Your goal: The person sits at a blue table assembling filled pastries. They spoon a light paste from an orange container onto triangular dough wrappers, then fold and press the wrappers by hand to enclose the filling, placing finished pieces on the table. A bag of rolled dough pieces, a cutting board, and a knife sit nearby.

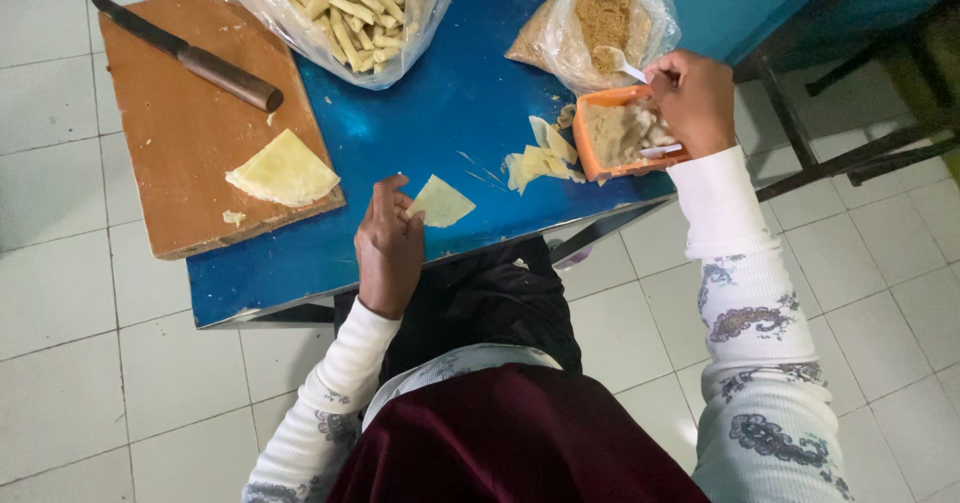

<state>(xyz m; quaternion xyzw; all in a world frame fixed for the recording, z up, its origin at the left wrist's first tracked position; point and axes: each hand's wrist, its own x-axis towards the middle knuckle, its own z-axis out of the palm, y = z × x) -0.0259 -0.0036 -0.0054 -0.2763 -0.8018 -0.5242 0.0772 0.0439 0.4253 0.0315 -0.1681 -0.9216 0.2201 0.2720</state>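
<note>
Spoon (622,63) pinched in your right hand (695,103) over the orange tub (600,168), while left hand (388,248) lies half-open, fingertips pinning the wrapper (440,203) flat on the table (440,103).

The tabletop (440,113) is showing glossy blue paint, while the cutting board (180,133) is looking like matt brown wood. Clear plastic bags (420,23) are glinting, the knife (190,58) is showing a dark metal blade with a wooden handle, and the orange plastic tub (600,171) is looking smooth.
</note>
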